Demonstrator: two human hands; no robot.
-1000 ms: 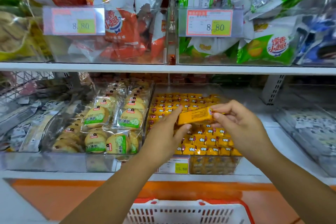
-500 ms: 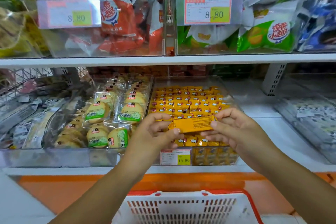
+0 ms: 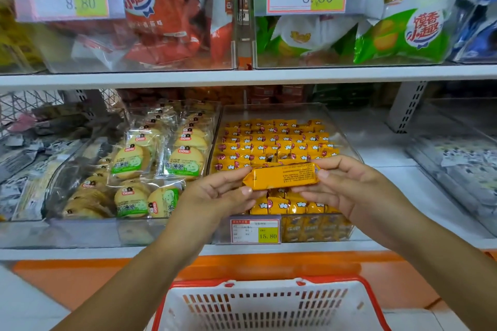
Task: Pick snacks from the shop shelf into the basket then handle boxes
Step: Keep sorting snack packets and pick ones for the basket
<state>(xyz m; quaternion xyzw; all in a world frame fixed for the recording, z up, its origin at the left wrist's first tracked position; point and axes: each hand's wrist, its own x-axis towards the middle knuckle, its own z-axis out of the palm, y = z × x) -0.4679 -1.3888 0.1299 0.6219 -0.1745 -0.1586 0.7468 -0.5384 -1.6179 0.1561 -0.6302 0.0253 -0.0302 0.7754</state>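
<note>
Facing white shop shelf (image 3: 376,148)

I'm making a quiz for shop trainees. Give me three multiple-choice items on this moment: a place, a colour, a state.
1. Where is the basket? A) on the upper shelf B) low in front of the lower shelf C) inside a clear bin
2. What colour is the held snack pack? A) blue B) green C) orange-yellow
3. How is it held? A) by left hand and right hand, one per end B) by left hand alone C) lying in the basket
1 B: it sits at the bottom of the view. 2 C: the wrapper is orange-yellow. 3 A: each hand pinches an end.
</note>
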